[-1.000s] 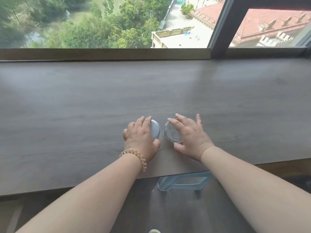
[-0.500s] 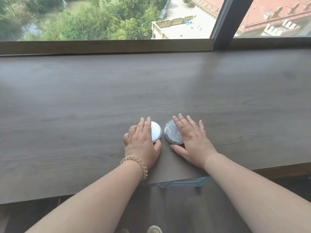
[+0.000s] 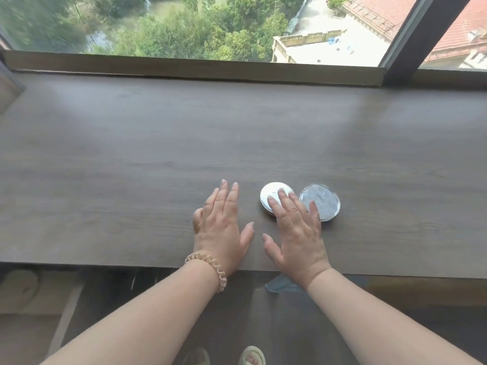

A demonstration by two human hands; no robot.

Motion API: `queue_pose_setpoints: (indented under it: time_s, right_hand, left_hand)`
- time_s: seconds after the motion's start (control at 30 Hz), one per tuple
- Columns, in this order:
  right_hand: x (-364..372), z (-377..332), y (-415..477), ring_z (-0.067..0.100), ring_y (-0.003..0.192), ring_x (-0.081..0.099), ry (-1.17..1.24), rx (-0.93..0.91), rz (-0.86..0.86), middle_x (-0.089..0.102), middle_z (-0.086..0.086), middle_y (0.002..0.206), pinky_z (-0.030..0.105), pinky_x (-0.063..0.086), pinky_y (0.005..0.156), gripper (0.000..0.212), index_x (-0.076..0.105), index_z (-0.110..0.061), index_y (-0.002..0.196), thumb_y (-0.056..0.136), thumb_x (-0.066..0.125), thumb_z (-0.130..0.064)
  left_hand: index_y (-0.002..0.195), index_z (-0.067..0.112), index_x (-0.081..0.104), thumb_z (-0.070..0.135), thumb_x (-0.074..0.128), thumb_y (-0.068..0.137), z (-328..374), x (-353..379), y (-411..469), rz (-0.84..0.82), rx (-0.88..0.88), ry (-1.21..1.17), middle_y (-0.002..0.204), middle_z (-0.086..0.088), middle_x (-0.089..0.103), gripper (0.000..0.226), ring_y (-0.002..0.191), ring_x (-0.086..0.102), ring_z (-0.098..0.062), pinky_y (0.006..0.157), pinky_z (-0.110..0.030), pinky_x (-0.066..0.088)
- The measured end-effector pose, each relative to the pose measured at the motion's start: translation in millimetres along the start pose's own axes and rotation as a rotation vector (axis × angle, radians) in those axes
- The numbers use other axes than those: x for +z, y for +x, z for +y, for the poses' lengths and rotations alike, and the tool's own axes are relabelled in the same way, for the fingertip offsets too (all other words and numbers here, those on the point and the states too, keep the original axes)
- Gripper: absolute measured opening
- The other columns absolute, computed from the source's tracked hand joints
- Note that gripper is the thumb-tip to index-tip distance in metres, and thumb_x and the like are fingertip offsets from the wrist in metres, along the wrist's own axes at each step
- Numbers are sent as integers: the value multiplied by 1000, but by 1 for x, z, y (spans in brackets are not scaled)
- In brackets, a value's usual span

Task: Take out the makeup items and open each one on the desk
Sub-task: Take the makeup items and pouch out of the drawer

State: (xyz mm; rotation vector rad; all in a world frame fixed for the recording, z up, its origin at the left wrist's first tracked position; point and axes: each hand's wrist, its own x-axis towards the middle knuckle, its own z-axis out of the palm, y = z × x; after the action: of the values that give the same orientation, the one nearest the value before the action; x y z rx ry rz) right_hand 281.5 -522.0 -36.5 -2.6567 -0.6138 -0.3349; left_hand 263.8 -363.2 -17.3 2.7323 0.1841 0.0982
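Two round makeup cases lie side by side on the dark wooden desk [image 3: 158, 159]. The white compact [image 3: 274, 192] is on the left and a clear, silvery round case [image 3: 322, 198] touches it on the right. My right hand [image 3: 295, 227] lies flat with fingers spread, its fingertips resting over the near edges of both cases. My left hand [image 3: 224, 222] lies flat on the bare desk to the left of the white compact, apart from it, holding nothing. A coiled beige band sits on my left wrist.
The desk runs along a window sill [image 3: 184, 67] with a dark window post [image 3: 421, 35] at the far right. Below the desk's near edge a pale blue container [image 3: 279, 284] shows partly, with my slippered feet [image 3: 250, 355] on the floor.
My left hand has come off the white compact and moved left onto the bare desk. My right hand now spans both cases. The view has tilted down and shifted left.
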Motion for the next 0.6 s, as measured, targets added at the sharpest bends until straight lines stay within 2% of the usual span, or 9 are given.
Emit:
queue_pose_setpoints:
  time_s: [0.17, 0.33, 0.5, 0.6]
  right_hand:
    - [20, -83, -4, 20, 136, 29, 62, -147, -91, 44, 7, 145, 45, 10, 112, 70, 36, -23, 138, 72, 55, -38]
    - [45, -159, 2, 19, 138, 26, 103, -221, -178, 42, 6, 146, 43, 6, 114, 70, 35, -24, 139, 73, 58, -35]
    - [84, -240, 2, 20, 138, 26, 80, -272, -203, 40, 4, 148, 44, 6, 114, 70, 35, -25, 139, 74, 60, -33]
    - [107, -293, -4, 20, 136, 30, 84, -284, -174, 44, 3, 145, 44, 14, 113, 65, 40, -24, 136, 74, 60, -32]
  left_hand:
    - [149, 28, 12, 47, 50, 87, -67, -39, -42, 15, -100, 27, 159, 4, 9, 76, 145, 9, -14, 110, -33, 10]
    - [149, 29, 8, 49, 45, 88, -130, -70, -70, 10, -193, 82, 159, 5, 8, 74, 144, 6, -15, 112, -34, 9]
    - [145, 28, 24, 46, 49, 86, -221, -98, -97, 33, -282, 125, 151, 6, 28, 67, 140, 20, -15, 110, -37, 16]
    - [138, 25, 39, 41, 56, 83, -282, -115, -120, 74, -289, 113, 141, 5, 43, 60, 131, 34, -18, 103, -37, 24]
